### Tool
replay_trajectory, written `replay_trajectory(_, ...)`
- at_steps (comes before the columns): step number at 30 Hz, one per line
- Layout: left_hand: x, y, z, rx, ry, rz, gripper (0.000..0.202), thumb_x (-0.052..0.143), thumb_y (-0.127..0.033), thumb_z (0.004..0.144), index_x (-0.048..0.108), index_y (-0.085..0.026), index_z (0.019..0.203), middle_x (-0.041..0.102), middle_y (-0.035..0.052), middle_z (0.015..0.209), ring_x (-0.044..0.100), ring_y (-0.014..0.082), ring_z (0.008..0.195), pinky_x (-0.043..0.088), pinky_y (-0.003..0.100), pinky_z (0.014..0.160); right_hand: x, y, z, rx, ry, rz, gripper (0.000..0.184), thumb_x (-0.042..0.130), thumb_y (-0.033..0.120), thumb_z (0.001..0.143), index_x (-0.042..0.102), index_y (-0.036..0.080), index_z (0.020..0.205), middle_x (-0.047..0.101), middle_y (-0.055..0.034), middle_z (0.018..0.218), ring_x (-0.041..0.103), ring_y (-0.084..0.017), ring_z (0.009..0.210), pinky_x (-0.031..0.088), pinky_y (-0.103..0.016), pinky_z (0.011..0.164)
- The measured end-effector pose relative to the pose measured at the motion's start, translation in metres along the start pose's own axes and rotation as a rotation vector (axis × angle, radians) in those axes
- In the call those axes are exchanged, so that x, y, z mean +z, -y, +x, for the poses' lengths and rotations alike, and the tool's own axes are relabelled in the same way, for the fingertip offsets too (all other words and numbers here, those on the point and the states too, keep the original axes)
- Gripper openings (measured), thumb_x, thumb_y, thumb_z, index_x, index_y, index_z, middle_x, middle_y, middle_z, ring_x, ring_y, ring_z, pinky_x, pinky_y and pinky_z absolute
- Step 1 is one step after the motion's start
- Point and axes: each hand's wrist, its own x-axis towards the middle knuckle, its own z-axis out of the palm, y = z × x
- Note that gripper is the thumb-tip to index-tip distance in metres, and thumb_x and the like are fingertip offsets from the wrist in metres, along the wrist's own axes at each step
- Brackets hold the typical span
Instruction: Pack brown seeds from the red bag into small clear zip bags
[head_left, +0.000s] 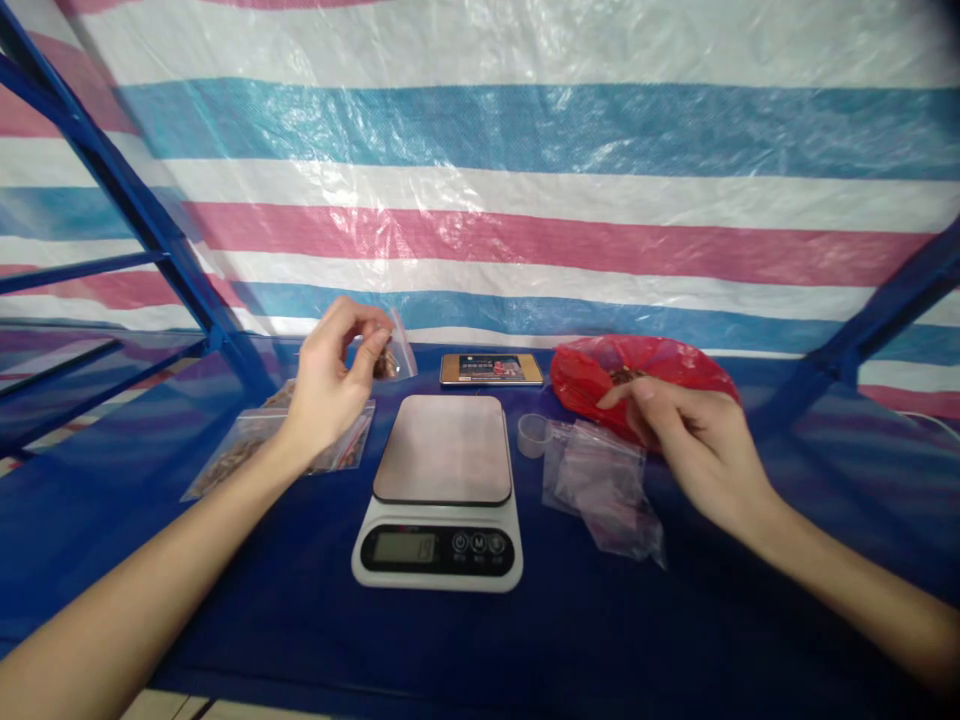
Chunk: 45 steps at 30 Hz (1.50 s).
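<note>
Head view: two bare hands work over a blue surface [300, 630], a kitchen scale [442, 450] between them, probably set midway so either side can reach it.
Left hand [334, 375]: thumb and fingers pinch a small zip bag [403, 352] with brown bits inside, held beyond the scale's left rear corner; the grip near its side seems meant to keep it steady without crushing the contents.
Right hand [697, 455]: fingers bent at the mouth of the red bag [686, 365], thumb and forefinger near the brown bits there (whether they pinch any is hidden by the hand itself).
Red bag: spread wide on the right, its rim slack and low, likely so that fingers can get in easily.
Loose clear bags [600, 485]: flat in an overlapping pile just right of the scale, close to the right hand, presumably for easy picking.
Filled bags [240, 450]: lying at the left, partly behind the left forearm, apart from the loose pile, which seems to prevent mixing.
Clear cup [533, 437]: beside the scale's right edge, near the pile.
Phone [491, 369]: lying behind the scale, its screen lit.
</note>
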Motion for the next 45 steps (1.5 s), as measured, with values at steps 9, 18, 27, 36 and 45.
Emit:
replay_trajectory(9,0.037,-0.069,-0.004,0.354,0.132,-0.23,0.019,0.053,-0.016,0.103,0.071,-0.021,0.101,0.06,0.0037,0.093,0.062,0.0158,0.083,0.052,0.03,0.072,0.051,0.053,0.008,-0.009,0.083,0.333,0.032,0.076,0.046,0.089,0.078,0.024,0.112,0.067,-0.0014,0.078,0.057,-0.016,0.064,0.044,-0.028,0.056)
replay_trajectory(18,0.055,-0.079,0.021,0.455,-0.035,-0.102,0.016,0.065,-0.027,0.098,0.067,-0.019,0.084,0.06,0.0046,0.094,0.056,0.0205,0.094,0.043,0.037,0.084,0.071,0.059,0.038,0.106,0.141,0.723,0.039,0.086,0.053,0.074,0.068,0.018,0.069,0.056,0.0041,0.052,0.041,-0.008,0.045,0.027,-0.023,0.043)
replay_trajectory(27,0.043,-0.1,-0.009,0.187,0.397,-0.385,0.041,0.039,-0.036,0.105,0.046,-0.019,0.069,0.046,-0.003,0.068,0.043,0.0129,0.066,0.033,0.029,0.066,0.062,0.057,0.023,0.043,0.228,0.77,0.041,0.092,0.049,0.066,0.067,0.018,0.063,0.063,0.0016,0.054,0.047,-0.008,0.042,0.035,-0.022,0.042)
replay_trajectory(36,0.041,-0.106,-0.007,0.022,0.535,-0.436,0.042,0.049,-0.044,0.099,0.062,-0.017,0.07,0.062,0.0014,0.073,0.053,0.0178,0.081,0.038,0.03,0.075,0.072,0.049,0.015,-0.097,0.199,0.499,0.025,0.088,0.039,0.074,0.074,0.018,0.072,0.066,0.0012,0.06,0.055,-0.012,0.052,0.042,-0.025,0.05)
replay_trajectory(45,0.047,-0.097,-0.011,0.028,0.506,-0.386,0.036,0.051,-0.041,0.099,0.063,-0.017,0.075,0.062,0.001,0.08,0.057,0.0174,0.083,0.039,0.031,0.08,0.065,0.052,0.017,-0.048,0.2,0.582,0.034,0.087,0.042,0.074,0.066,0.019,0.061,0.066,0.0004,0.058,0.06,-0.013,0.052,0.047,-0.026,0.052)
